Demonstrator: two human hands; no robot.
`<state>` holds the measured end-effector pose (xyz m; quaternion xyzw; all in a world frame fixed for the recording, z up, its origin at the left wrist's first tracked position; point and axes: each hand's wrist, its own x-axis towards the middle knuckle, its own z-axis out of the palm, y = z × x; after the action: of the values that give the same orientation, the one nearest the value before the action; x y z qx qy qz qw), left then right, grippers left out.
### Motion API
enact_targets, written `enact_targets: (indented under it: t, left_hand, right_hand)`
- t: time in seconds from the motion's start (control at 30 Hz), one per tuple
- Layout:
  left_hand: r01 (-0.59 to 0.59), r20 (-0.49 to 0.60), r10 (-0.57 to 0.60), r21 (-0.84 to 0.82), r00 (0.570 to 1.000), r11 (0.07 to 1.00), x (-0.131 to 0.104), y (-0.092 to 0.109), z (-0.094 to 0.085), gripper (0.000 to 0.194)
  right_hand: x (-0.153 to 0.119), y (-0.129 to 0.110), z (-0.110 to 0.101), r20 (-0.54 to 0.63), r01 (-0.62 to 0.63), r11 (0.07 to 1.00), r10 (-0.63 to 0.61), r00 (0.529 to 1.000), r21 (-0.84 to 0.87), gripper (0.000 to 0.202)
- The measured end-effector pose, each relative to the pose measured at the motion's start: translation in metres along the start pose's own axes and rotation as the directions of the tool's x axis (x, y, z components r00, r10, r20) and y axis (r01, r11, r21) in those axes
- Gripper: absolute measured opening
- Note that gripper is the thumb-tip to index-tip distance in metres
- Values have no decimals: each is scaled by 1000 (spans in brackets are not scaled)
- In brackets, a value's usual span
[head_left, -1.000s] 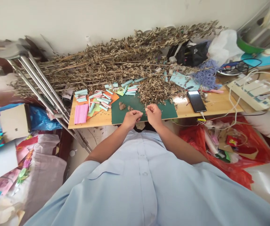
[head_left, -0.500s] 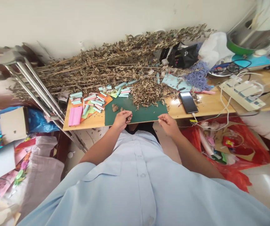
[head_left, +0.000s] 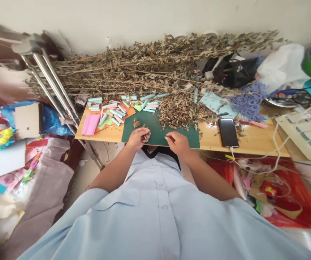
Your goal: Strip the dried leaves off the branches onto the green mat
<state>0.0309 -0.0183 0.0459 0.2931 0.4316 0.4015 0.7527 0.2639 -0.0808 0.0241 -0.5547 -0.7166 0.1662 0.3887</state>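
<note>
My left hand (head_left: 139, 138) is closed round a small clump of dried leaves (head_left: 146, 137) at the front edge of a green mat (head_left: 155, 139). To its right, apart from it, my right hand (head_left: 178, 143) hovers over the mat's front edge with thumb and forefinger pinched together. Whatever those fingertips hold, if anything, is too small to make out. Behind the left hand a little ball of crushed leaf (head_left: 137, 122) rests on the mat. A heap of loose dried leaves (head_left: 178, 110) covers the mat's back right part.
Long dried leafy stalks (head_left: 112, 77) lie along the wall. Paper rolls (head_left: 114, 115) and a pink paper stack (head_left: 90, 124) are on the left. A charging phone (head_left: 228, 133), purple yarn (head_left: 249, 99) and a power strip (head_left: 307, 130) are to the right. Metal crutches (head_left: 54, 85) lean at left.
My right hand has moved left, closer to my left hand and over the mat. My left hand keeps hold of the dried leaves. The whole view has shifted a little.
</note>
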Motion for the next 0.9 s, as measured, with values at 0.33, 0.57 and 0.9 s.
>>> enact_targets:
  t: [0.33,0.57,0.9]
  left_hand:
    - [-55,-114,46,-73,992,996,-3,-9,7,25]
    - [-67,-131,52,-113,990,991,-7,-8,11,23]
    - [-93,-155,79,-90,985,992,-6,-9,14,24]
  right_hand:
    - [35,-7,41,146,156,977,-177,973,144,14]
    - [43,4,41,9,-7,946,4,1000,323,23]
    - [45,13,40,-89,-13,918,53,995,396,24]
